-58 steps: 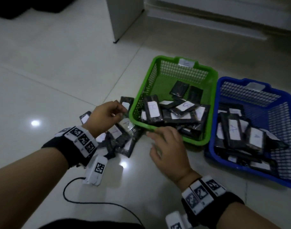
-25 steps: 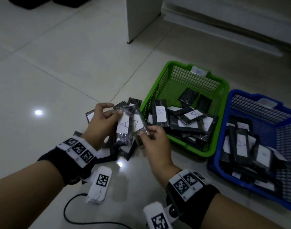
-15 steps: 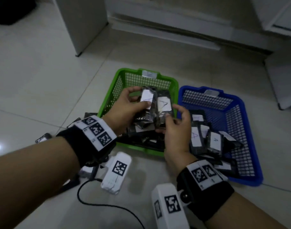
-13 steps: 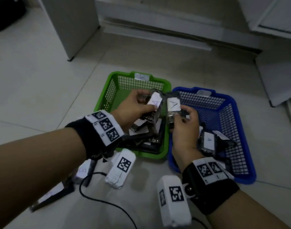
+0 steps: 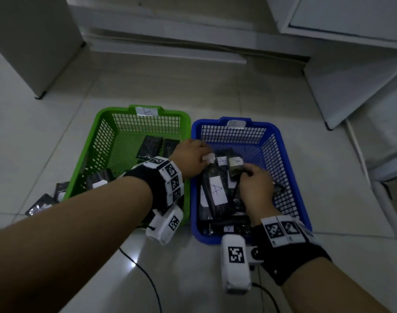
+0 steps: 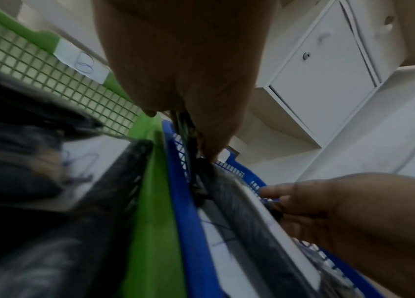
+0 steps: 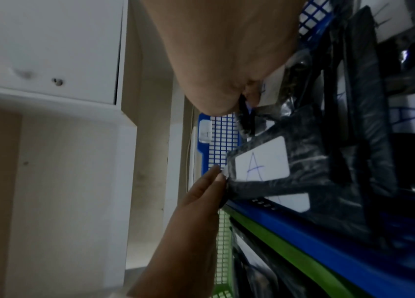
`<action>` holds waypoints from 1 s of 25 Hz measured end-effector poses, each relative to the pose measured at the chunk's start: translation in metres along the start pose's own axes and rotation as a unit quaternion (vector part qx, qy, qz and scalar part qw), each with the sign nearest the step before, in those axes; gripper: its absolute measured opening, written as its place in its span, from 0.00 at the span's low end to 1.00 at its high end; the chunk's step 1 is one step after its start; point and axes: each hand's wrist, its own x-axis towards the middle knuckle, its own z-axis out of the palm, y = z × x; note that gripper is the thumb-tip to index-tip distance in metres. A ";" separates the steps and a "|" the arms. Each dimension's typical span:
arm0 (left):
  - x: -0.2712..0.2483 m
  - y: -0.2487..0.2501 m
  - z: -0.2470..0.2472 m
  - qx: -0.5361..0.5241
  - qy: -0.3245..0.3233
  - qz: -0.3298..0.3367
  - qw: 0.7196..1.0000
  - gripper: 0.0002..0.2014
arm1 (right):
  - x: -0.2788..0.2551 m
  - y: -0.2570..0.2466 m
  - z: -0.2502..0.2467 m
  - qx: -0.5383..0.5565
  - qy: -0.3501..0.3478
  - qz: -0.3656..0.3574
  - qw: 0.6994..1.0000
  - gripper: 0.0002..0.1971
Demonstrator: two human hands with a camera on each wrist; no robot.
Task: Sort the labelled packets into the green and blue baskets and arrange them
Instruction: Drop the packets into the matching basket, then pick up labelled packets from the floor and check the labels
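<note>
The green basket (image 5: 102, 123), tagged B, sits on the floor left of the blue basket (image 5: 283, 154); both hold several black packets with white labels. My left hand (image 5: 205, 158) reaches over the blue basket's left rim and pinches the top edge of a black packet labelled A (image 7: 262, 161). In the left wrist view its thumb and fingers (image 6: 209, 125) clamp that packet's edge. My right hand (image 5: 245, 172) is inside the blue basket and pinches another labelled packet (image 5: 235, 164). A large packet marked A (image 5: 215, 190) lies below both hands.
A few more packets (image 5: 42, 203) lie on the tiles left of the green basket. White cabinets (image 5: 342, 41) stand behind and to the right, and a white furniture block (image 5: 28, 41) at the far left. A black cable (image 5: 148, 276) trails over the near floor.
Both hands lifted packets from the floor pile left of the green basket and carried them right, past the green basket, down into the blue one. The head view swung right with them.
</note>
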 end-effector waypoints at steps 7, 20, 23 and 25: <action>-0.083 -0.042 -0.048 -0.196 0.059 -0.043 0.978 0.17 | -0.064 -0.051 0.025 -0.145 0.014 -0.165 0.975 0.14; -0.372 -0.123 -0.032 -0.173 0.148 -0.369 0.901 0.09 | -0.244 -0.062 0.173 -0.138 -0.404 -0.455 0.781 0.20; -0.396 -0.130 -0.011 -0.129 0.049 -0.349 0.927 0.21 | -0.245 -0.061 0.198 -0.283 -0.406 -0.534 0.685 0.33; -0.408 -0.132 0.002 -0.129 0.014 -0.347 0.929 0.29 | -0.238 -0.060 0.207 -0.361 -0.389 -0.551 0.644 0.38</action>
